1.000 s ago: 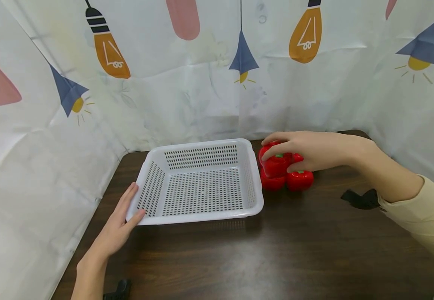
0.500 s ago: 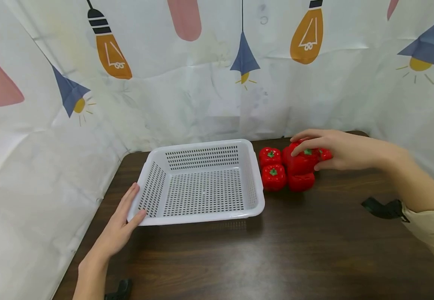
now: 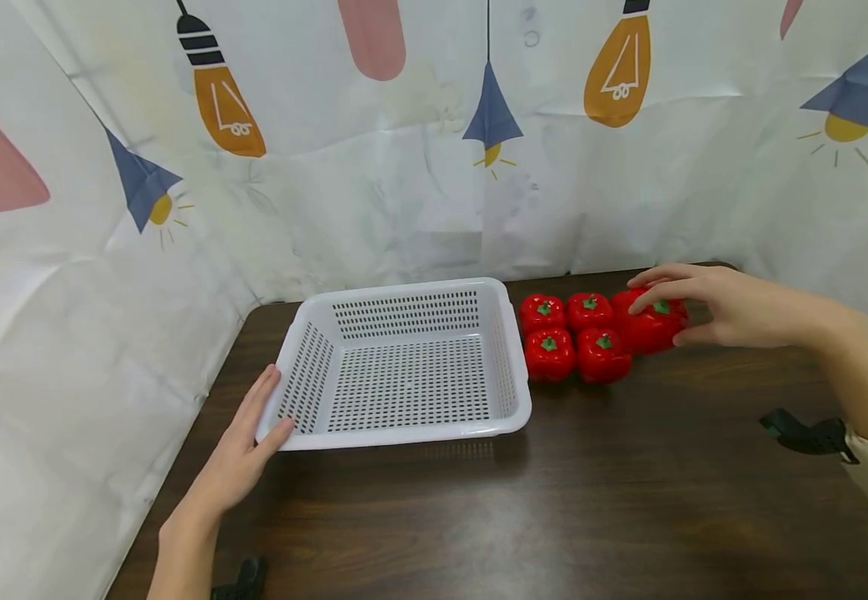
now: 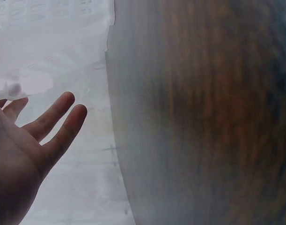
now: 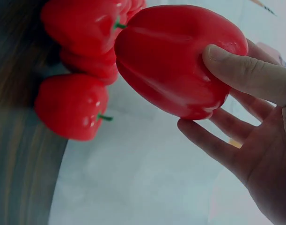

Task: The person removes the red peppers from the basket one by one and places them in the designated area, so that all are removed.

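Observation:
My right hand (image 3: 734, 304) holds a glossy red bell pepper (image 5: 175, 61) from the side, thumb across its near face. In the head view this pepper overlaps the right end of a group of red peppers. Two front peppers (image 3: 550, 354) and two behind them (image 3: 590, 310) show green stems; another pepper (image 5: 70, 108) shows below the held one in the right wrist view. At the left end of a white perforated plastic basket (image 3: 389, 437), my left hand (image 3: 230, 462) touches the rim, fingers fairly straight along the outside and thumb at the front corner.
The basket stands on a dark wooden table (image 3: 434, 517), just left of the peppers. White cloth (image 3: 374, 200) printed with lamps and bulbs hangs behind the table and along its sides. Dark straps (image 3: 809, 433) show near both wrists.
My right hand has moved right across the pepper group with the held bell pepper, uncovering the peppers nearest the basket. The left hand and basket have stayed in place.

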Demonstrator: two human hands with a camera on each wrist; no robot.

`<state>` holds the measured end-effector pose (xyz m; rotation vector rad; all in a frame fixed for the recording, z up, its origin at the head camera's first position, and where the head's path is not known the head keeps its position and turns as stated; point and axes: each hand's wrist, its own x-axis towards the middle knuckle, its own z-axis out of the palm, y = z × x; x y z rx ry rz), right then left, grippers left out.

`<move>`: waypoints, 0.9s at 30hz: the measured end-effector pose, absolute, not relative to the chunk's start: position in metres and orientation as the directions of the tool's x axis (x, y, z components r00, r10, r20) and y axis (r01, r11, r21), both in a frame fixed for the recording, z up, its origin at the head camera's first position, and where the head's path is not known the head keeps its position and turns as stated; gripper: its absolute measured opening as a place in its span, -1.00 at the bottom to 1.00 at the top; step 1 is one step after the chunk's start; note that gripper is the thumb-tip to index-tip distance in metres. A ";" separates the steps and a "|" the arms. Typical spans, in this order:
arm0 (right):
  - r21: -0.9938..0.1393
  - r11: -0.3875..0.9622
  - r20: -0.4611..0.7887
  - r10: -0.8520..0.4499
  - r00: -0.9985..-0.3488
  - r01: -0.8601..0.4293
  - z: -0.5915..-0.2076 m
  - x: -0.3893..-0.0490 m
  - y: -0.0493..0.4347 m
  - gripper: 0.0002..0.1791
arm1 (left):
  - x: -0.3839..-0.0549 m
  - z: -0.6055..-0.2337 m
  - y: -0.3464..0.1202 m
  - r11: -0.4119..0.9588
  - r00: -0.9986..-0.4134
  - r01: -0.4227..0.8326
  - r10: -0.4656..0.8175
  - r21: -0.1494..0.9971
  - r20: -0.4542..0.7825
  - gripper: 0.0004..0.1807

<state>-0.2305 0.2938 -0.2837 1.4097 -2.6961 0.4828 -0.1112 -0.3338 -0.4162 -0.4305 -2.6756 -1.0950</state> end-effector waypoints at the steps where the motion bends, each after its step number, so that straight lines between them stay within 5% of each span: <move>1: -0.247 0.542 0.194 -0.784 -0.589 -0.803 -0.285 -0.230 0.296 -0.26 | -0.111 -0.416 -0.334 0.680 -0.932 0.350 0.186 0.644 0.310 -0.18; 27: -0.406 0.566 0.151 -0.733 -0.663 -0.717 -0.347 -0.238 0.335 -0.33 | -0.112 -0.417 -0.335 0.679 -0.930 0.356 0.189 0.642 0.315 -0.18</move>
